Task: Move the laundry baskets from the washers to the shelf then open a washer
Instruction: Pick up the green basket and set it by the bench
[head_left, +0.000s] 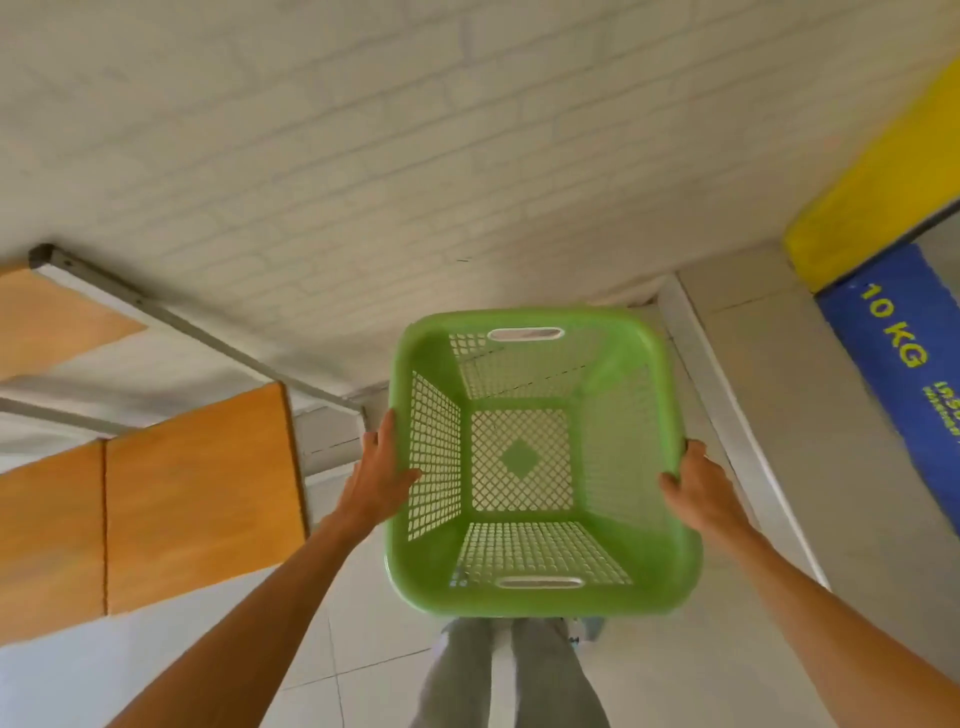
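An empty green plastic laundry basket (537, 592) with lattice walls and two slot handles hangs in the air in front of me, open side up. My left hand (376, 480) grips its left rim, thumb over the edge. My right hand (698, 491) grips the right rim the same way. Below the basket I see my grey trouser legs. A wooden shelf (197, 493) with a metal frame stands to the left. The washer (852, 415), grey with a blue "10 KG" label, stands to the right.
A white brick wall (415, 156) fills the view ahead. A yellow band (878, 192) tops the washer at the upper right. A higher wooden shelf board (47, 312) shows at the far left. The floor is pale tile (363, 649).
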